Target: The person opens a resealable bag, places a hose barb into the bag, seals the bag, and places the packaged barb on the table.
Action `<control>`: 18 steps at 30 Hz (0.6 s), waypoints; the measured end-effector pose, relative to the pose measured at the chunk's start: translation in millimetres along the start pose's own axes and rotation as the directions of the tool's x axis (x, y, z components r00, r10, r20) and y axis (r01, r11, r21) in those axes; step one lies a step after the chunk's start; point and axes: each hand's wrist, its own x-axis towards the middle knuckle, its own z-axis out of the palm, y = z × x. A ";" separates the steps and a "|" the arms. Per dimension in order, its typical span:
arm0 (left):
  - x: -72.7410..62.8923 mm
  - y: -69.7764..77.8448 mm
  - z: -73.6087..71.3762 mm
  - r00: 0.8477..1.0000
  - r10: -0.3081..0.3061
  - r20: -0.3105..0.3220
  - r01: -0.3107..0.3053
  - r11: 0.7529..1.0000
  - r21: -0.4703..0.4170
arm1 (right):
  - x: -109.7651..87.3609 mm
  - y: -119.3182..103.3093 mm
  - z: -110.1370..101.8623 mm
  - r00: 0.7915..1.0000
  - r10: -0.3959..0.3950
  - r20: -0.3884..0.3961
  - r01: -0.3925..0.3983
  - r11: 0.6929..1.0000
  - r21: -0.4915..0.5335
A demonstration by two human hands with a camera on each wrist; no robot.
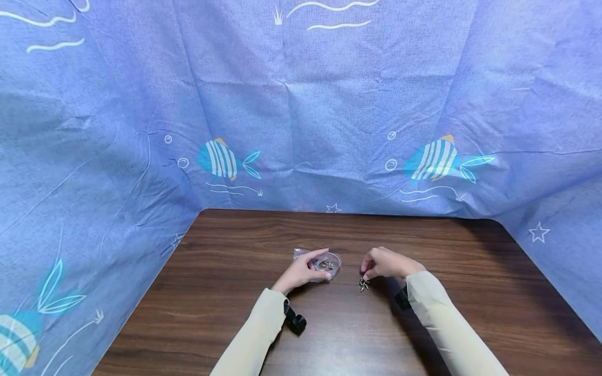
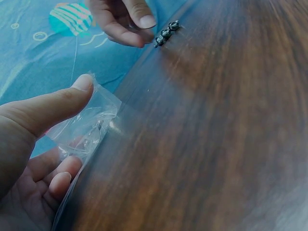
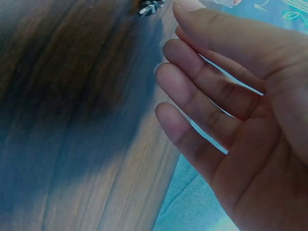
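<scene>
From my remote station I see the left hand bent round a clear, crinkled plastic bag, thumb on one side and fingers on the other, holding it between them; part of the fingers lies behind the film. Small metallic pieces show inside the bag, their shapes blurred by the plastic. The right hand reaches down, fingertips lowered, to a small cluster of shiny, dark-and-silver metal parts lying on the table to the right of the bag and apart from it. Its lower fingers are loosely bent and slightly spread; the forefinger is mostly masked by the thumb, so I cannot tell whether a part is pinched. In the right wrist view the cluster is cut off by the upper edge. Beyond the hands, pale cream sleeves run out of my head view at the bottom, a black wrist-worn device at the left cuff. All rests above a dark brown wood-grain table, backed by a blue cloth printed with striped fish.
</scene>
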 end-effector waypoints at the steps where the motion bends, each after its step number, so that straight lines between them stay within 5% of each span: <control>1: 0.0 -0.1 0.0 1.000 -0.002 0.002 0.002 1.000 -0.001 | -0.8 0.3 0.6 1.000 -0.002 0.001 0.002 1.000 -0.001; 18: 0.6 -0.5 0.0 1.000 -0.004 0.001 0.004 1.000 -0.003 | -3.6 3.5 6.6 0.999 -0.037 -0.018 0.037 0.999 -0.001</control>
